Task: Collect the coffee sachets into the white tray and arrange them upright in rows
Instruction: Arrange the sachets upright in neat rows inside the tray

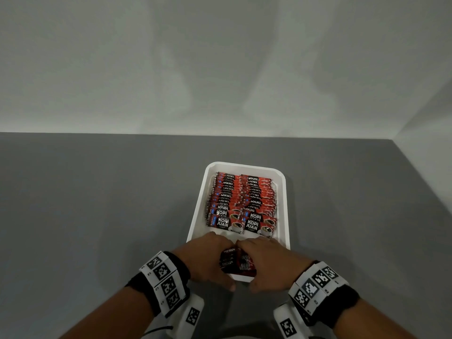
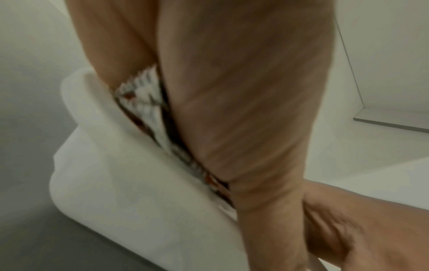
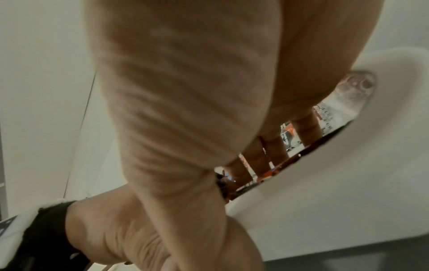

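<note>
Light was soft and even, fairly dim, leaving faint blurred shadows on the pale wall [image 1: 220,69] and none sharp on the grey table [image 1: 85,204]. The head view stayed reasonably crisp — straight edges bowed toward its borders. Both wrist views were smeared and out of focus — skin filled them, colours muddy.

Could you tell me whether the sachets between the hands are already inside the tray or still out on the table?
Inside. The bundle of sachets sits within the near end of the white tray, gripped between both hands.
</note>
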### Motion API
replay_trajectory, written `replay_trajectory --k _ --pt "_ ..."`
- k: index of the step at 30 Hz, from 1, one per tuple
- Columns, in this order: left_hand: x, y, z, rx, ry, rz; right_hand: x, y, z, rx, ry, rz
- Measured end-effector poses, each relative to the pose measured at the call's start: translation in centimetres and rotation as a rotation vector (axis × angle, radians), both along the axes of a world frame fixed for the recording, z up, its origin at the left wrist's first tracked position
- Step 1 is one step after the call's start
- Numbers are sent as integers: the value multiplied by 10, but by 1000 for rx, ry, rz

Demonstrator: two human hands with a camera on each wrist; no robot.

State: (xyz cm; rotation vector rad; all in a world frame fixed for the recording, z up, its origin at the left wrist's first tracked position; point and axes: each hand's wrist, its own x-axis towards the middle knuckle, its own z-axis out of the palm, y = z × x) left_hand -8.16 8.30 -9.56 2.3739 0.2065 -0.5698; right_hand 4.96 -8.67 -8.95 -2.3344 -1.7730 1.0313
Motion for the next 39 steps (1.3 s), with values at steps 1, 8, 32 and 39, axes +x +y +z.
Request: replay_trajectory --k 1,8,32,39 --pt "0 -1 2 -6 -5 5 0 -1 -1 10 17 -1" --pt "-1 4 20 -67 -65 93 4 0 18 143 299 -147" --pt "13 6 -8 185 -126 118 22 15 -2 151 -188 -245" --pt "17 2 -10 279 -48 84 20 14 1 157 -219 -240"
